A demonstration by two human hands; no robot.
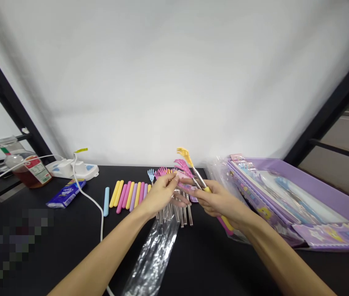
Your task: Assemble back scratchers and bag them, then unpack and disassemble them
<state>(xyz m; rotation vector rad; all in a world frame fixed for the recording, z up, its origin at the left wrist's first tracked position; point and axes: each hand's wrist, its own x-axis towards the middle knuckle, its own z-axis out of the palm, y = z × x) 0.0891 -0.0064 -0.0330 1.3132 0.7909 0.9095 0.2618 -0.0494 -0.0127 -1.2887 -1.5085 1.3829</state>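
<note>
My right hand (216, 199) is closed around two back scratchers, a yellow one (185, 156) and a pink one (183, 165). Their claw heads point up and left, and their coloured grips stick out below my palm. My left hand (162, 191) is beside them, thumb and index finger pinched together near a pink printed card (182, 176); what they hold is too small to make out. Behind and below it lie several more scratchers with metal rods (185, 213) and blue, pink and orange heads. A clear plastic sleeve (156, 250) stretches toward me.
Pastel handle grips (125, 195) lie in a row at left. Beyond them are a blue packet (66, 193), a white power strip (91, 170) with a cable, and a bottle of brown liquid (28, 168). A purple display box (267, 164) with packaged scratchers stands at right.
</note>
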